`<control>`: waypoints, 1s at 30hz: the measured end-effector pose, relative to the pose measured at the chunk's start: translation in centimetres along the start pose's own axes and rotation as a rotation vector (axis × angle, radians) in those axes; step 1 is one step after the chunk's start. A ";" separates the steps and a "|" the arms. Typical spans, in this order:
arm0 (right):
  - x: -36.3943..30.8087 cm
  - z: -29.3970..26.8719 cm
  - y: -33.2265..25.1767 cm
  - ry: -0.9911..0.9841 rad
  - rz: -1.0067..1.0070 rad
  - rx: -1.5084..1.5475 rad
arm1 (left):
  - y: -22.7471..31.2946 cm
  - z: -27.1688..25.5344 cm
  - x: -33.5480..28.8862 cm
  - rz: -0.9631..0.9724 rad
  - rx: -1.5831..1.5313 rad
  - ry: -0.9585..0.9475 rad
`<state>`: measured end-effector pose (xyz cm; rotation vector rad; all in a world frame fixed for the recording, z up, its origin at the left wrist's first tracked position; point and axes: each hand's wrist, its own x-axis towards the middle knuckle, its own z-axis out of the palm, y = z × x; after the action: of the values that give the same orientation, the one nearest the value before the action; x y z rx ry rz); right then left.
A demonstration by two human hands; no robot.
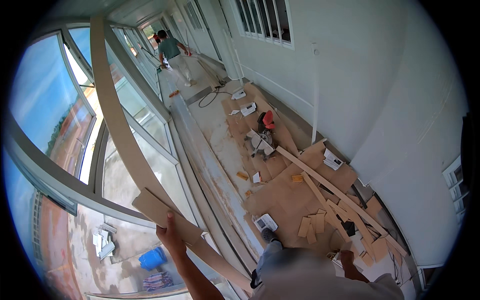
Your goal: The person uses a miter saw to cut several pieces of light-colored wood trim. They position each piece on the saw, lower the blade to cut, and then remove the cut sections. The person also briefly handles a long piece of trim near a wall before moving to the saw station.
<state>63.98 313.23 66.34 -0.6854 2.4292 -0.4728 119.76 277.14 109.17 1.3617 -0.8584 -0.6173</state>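
Observation:
My left hand (171,234) is closed round a short beige board (159,210), thumb on its upper face. This piece lies across a long narrow beige board (118,120), which rises along the windows toward the ceiling and runs down to my side. Whether my fingers also grip the long one, I cannot tell. Low on the right, my right hand (346,258) is curled beside my body, above the cut wood pieces (311,225). What it holds, if anything, is too small to make out.
A mitre saw (261,142) with a red part stands on brown cardboard (280,192). Long strips (330,187) lie right of it. A window track (215,175) runs along the left. Farther up the corridor, another person (173,55) walks near a black cable (212,95).

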 end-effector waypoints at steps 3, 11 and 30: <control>1.0 1.7 -9.5 0.011 -0.082 0.177 | 2.5 3.9 7.8 -0.004 0.030 -0.057; 7.5 8.1 -23.0 -0.078 -0.050 0.174 | 5.6 13.1 23.0 0.106 -0.066 -0.180; 20.7 17.4 -33.4 0.031 -0.069 -0.733 | 2.8 33.5 47.8 0.339 -0.083 -0.415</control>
<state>71.96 271.57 59.55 -1.0566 2.5971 0.4219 119.21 219.64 119.67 0.9936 -1.3492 -0.6700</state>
